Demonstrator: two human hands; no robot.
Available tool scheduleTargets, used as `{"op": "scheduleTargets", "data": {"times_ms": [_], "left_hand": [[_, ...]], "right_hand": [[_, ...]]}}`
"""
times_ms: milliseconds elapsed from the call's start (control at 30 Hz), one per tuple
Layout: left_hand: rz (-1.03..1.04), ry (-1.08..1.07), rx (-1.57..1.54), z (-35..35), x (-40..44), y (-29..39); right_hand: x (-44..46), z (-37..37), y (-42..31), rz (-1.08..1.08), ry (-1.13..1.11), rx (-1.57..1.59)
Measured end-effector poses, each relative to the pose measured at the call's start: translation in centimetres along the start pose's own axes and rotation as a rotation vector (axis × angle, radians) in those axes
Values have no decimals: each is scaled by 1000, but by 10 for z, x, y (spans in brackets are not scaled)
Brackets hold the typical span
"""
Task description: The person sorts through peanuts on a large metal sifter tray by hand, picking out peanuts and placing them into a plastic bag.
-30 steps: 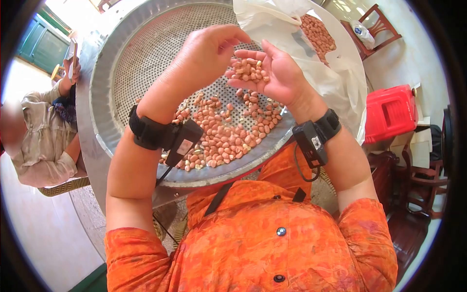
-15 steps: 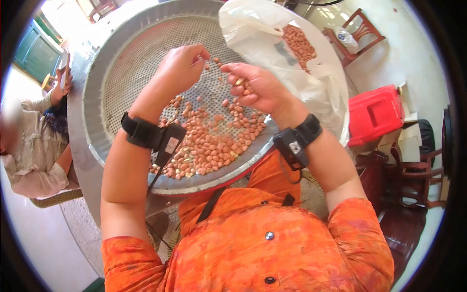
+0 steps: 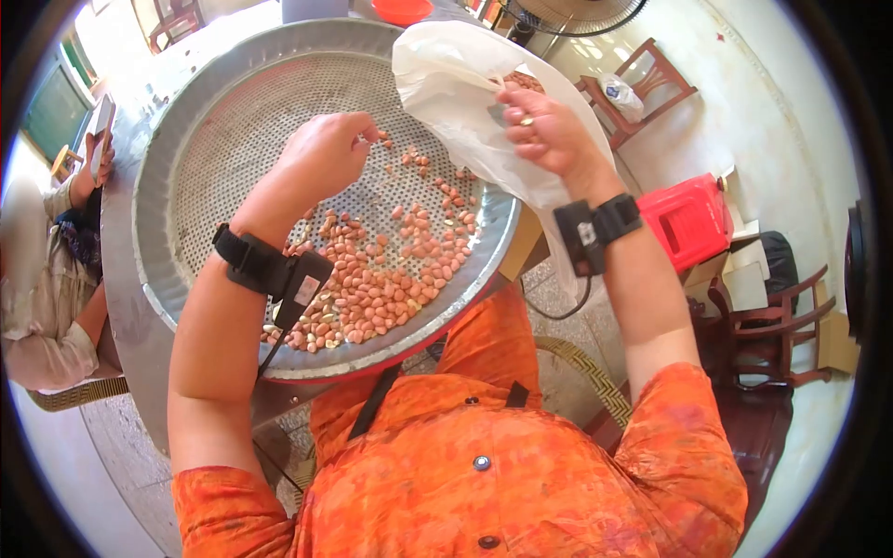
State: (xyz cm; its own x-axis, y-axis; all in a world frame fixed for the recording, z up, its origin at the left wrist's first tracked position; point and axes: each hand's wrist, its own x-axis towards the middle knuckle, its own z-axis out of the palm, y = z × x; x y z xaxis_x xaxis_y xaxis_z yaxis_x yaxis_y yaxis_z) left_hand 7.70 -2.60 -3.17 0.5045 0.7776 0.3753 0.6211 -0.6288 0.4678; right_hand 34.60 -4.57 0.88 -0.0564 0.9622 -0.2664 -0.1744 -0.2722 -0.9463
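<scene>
Over the middle of the perforated metal tray (image 3: 223, 158), my left hand (image 3: 326, 153) is closed with its fingertips pressed together; what they hold, if anything, is too small to make out. A few loose peanuts (image 3: 414, 161) lie just beyond those fingertips. My right hand (image 3: 549, 130) is above the white plastic bag (image 3: 474, 112), its fingers curled around peanuts, of which one pale piece shows. More reddish peanuts (image 3: 523, 82) are visible in the bag, partly behind my right hand. The main spread of shelled peanuts (image 3: 381, 288) covers the near side of the tray.
At the left edge of the table (image 3: 126, 307) a person (image 3: 46, 307) sits holding a flat device. To the right are a red plastic container (image 3: 686, 223) and wooden chairs (image 3: 651, 79). A fan (image 3: 586, 14) and a red bowl (image 3: 402, 9) are at the back.
My right hand has moved away from my left, from above the tray to over the bag, and its fingers have curled in further. The left hand stays over the tray. The view has shifted slightly.
</scene>
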Motion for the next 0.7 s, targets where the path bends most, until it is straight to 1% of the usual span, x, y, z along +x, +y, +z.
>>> {"op": "scheduleTargets", "data": {"times_ms": [33,100,133,200,233,300,333,400,433,500,533,600,667,700], "left_hand": [[-7,6,3,0,0,-4],[-73,-63,92,2,-2,-10],[-79,-60,95,2,-3,-11],[-202,-134,217,-1,-3,-14],[-206,-132,222,-4,-3,-15],[-285,-236,311,-7,-3,-16],[-286,-237,311,-7,-4,-17],[-305,-241,335,-7,-5,-20],[-305,-246,332,-6,-4,-21],[-313,-245,331,-4,-4,-23],[-313,-246,328,-4,-4,-22],[-293,-238,326,-5,-4,-21],[-290,-245,317,-5,-4,-20],[-282,-251,314,-5,-4,-20]], "right_hand": [[8,-15,-4,33,18,32],[21,-43,-15,47,82,-128],[36,-61,-11,48,75,-129],[66,-88,2,-354,459,-632],[64,-85,-2,-357,453,-629],[54,-76,-13,-419,512,-1161],[55,-74,-12,-418,510,-1161],[56,-70,-8,-616,488,-1240],[58,-72,-8,-610,488,-1242],[63,-73,-9,-555,294,-1370],[56,-62,-12,-552,294,-1372],[27,-15,-18,-587,273,-1438],[14,15,0,-876,153,-1249],[2,33,6,-595,-54,-1128]]}}
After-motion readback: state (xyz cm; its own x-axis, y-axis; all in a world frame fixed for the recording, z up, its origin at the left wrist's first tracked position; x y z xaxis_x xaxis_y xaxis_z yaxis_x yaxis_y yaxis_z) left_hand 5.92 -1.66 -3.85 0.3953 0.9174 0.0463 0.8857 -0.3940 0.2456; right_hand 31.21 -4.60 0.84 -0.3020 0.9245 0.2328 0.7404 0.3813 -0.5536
